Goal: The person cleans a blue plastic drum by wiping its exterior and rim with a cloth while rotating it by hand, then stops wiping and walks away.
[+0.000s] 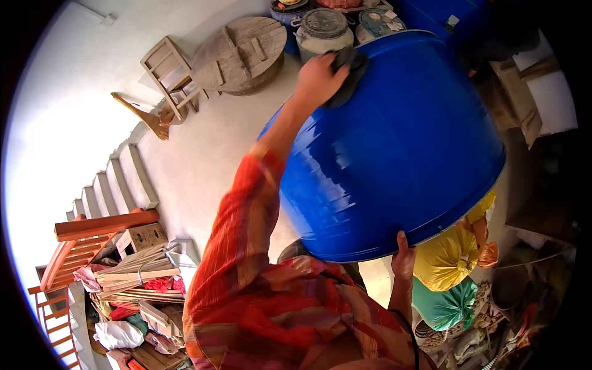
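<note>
A large blue plastic barrel point(394, 148) stands tilted in front of my body, its smooth side towards me with glossy streaks on the left. My left hand point(317, 80) is closed on a dark cloth point(346, 77) and presses it against the barrel's far upper-left side. At the near lower edge, my right hand point(404, 256) grips the barrel's rim, its thumb on the outside and the other fingers mostly hidden.
A round wooden lid point(240, 52) and a small wooden chair point(169, 71) stand by the wall, near a broom point(145, 117). Steps point(117, 185) and bundled sticks point(139, 271) are at left. Yellow point(447, 259) and green bags point(447, 302) lie at right.
</note>
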The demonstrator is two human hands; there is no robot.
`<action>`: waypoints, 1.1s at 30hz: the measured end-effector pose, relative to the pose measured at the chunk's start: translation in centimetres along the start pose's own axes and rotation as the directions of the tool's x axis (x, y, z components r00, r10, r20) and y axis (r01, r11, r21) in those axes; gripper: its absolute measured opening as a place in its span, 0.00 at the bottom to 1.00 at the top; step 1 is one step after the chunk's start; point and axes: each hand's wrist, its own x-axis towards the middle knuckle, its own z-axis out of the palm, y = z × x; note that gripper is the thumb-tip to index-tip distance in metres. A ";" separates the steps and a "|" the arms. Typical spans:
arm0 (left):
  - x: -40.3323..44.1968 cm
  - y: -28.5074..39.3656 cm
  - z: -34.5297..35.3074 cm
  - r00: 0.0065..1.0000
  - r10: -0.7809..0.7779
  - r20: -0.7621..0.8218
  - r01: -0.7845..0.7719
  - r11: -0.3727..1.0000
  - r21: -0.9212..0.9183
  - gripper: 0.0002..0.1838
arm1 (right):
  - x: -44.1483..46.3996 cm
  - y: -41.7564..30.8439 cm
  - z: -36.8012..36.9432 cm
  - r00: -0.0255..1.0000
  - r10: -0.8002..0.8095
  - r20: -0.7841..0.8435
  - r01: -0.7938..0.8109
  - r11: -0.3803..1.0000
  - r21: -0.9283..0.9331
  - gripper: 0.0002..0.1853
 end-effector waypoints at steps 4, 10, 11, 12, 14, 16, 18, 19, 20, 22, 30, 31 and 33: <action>-12.8 -9.3 -2.1 0.957 -0.268 -0.110 0.257 0.961 -0.104 0.18 | 0.1 -1.7 -0.2 0.999 -0.015 -0.049 0.013 0.999 -0.050 0.25; -25.7 -22.2 -2.7 0.793 -0.608 -0.041 0.609 0.793 -0.002 0.19 | 0.5 -3.4 -1.9 0.997 0.056 0.048 -0.049 0.989 -0.142 0.25; -25.9 -22.2 -2.8 0.775 -0.632 -0.003 0.615 0.753 0.234 0.19 | 0.5 -4.1 -2.1 0.992 0.064 0.106 -0.036 0.968 -0.248 0.26; -25.9 -21.8 -2.8 0.771 -0.631 -0.090 0.637 0.768 0.075 0.21 | 0.5 -3.7 -2.3 0.994 0.051 0.097 -0.024 0.967 -0.255 0.26; -23.5 -20.2 -3.1 0.732 -0.639 -0.236 0.581 0.766 -0.273 0.23 | 0.5 -2.3 -1.5 0.998 0.025 0.053 -0.020 0.996 -0.091 0.28; -19.7 -16.0 -4.0 0.799 -0.583 -0.149 0.459 0.750 -0.477 0.19 | -0.6 -3.7 -0.8 0.989 0.008 0.145 0.026 0.971 -0.236 0.30; -15.3 -11.7 -3.8 0.877 -0.445 -0.183 0.374 0.870 -0.322 0.18 | -1.4 -3.9 0.2 0.977 -0.007 0.215 0.059 0.970 -0.238 0.28; -13.3 -10.3 -3.7 0.917 -0.344 -0.201 0.298 0.927 -0.227 0.17 | -1.8 -3.8 0.7 0.972 -0.029 0.234 0.069 0.984 -0.165 0.28; -11.2 -9.3 -3.3 0.949 -0.237 -0.208 0.213 0.968 -0.130 0.17 | -2.3 -4.3 1.2 0.973 -0.044 0.227 0.084 0.982 -0.167 0.28; -6.7 -6.7 -2.7 0.979 -0.077 -0.188 0.055 0.991 -0.121 0.16 | -2.1 -2.0 1.2 0.958 -0.065 0.280 0.065 0.998 0.008 0.30; 13.1 8.5 8.8 0.922 0.239 0.306 -0.236 0.971 -0.047 0.29 | -3.7 -1.4 3.0 0.883 0.093 0.461 -0.197 0.963 0.184 0.21; 14.2 11.3 12.2 0.886 0.228 0.403 -0.202 0.973 -0.107 0.33 | -4.2 -1.5 3.6 0.916 0.026 0.401 -0.113 0.974 0.194 0.20; 14.3 12.9 17.7 0.877 0.188 0.441 -0.295 0.937 0.187 0.38 | -4.2 -3.4 4.6 0.943 -0.155 0.295 0.130 0.986 0.104 0.17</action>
